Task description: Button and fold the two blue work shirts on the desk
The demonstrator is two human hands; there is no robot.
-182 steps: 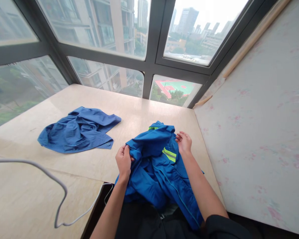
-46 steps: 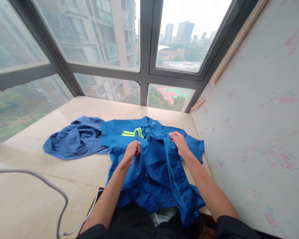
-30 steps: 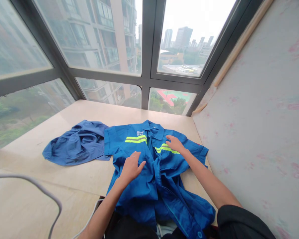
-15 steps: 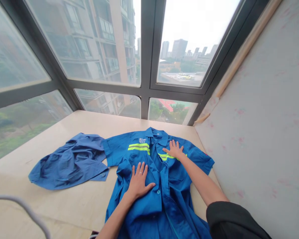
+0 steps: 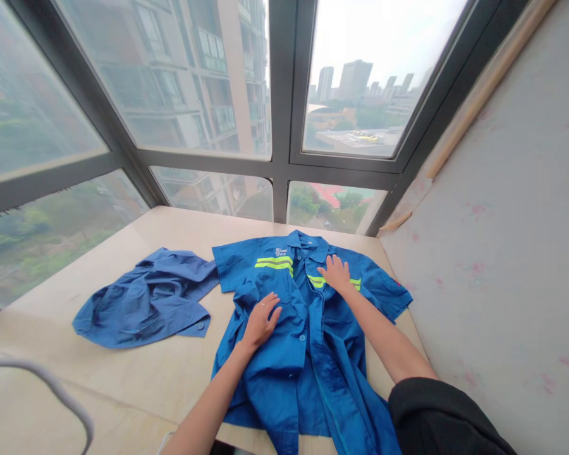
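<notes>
A blue short-sleeved work shirt (image 5: 284, 341) with yellow-green reflective stripes across the chest lies front up, its collar towards the window and its front partly unfastened. My left hand (image 5: 262, 321) rests on the shirt's left-hand front panel below the stripe, fingers extended, a ring on one finger. On the opposite chest, just under the collar, my right hand (image 5: 336, 273) lies with its fingers loosely spread over the stripe. Neither hand grasps the cloth. Beside the left sleeve is a second, crumpled blue garment (image 5: 142, 303), with a button showing near its corner.
The pale wooden surface (image 5: 137, 385) ends at grey-framed windows (image 5: 279, 164) at the back. A patterned wall (image 5: 497, 253) bounds it on the right, with peeling trim. A grey-white cable (image 5: 52, 392) curves in at the lower left.
My left hand has drawn its spread fingers closer together and turned slightly. My right hand has shifted a little on the chest. The shirt's lower hem now shows, and the view has moved slightly.
</notes>
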